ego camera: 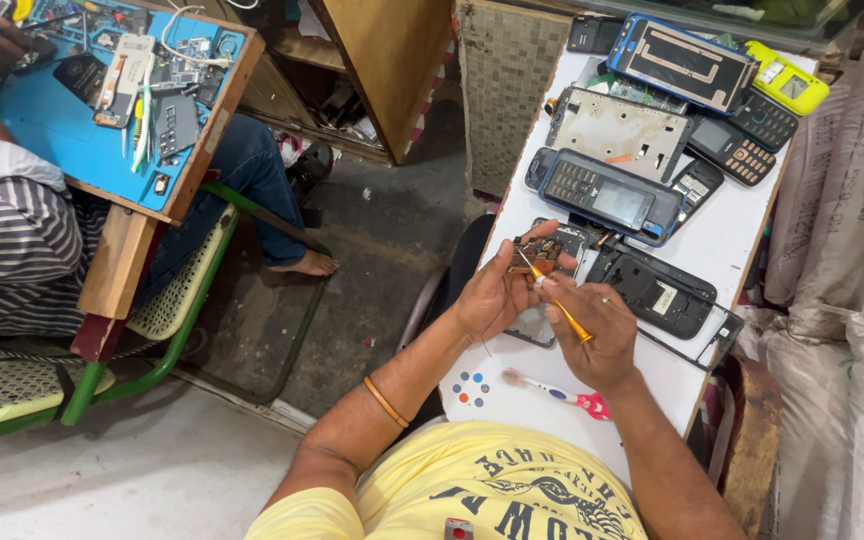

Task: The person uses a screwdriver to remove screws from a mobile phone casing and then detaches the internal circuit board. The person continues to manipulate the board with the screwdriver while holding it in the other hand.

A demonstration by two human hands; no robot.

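White narrow worktable (722,240) is crammed with opened phones. Our left hand (497,295) pinches a small brown circuit board (535,255) just above it, while our right hand (600,335) grips a thin orange-handled screwdriver (557,300). We'd say keep that tip square and go slow.

White table (722,240) is running from lower centre to upper right, carrying keypad phones (612,195), a yellow phone (787,85), black back covers (652,290), a toothbrush (552,390).
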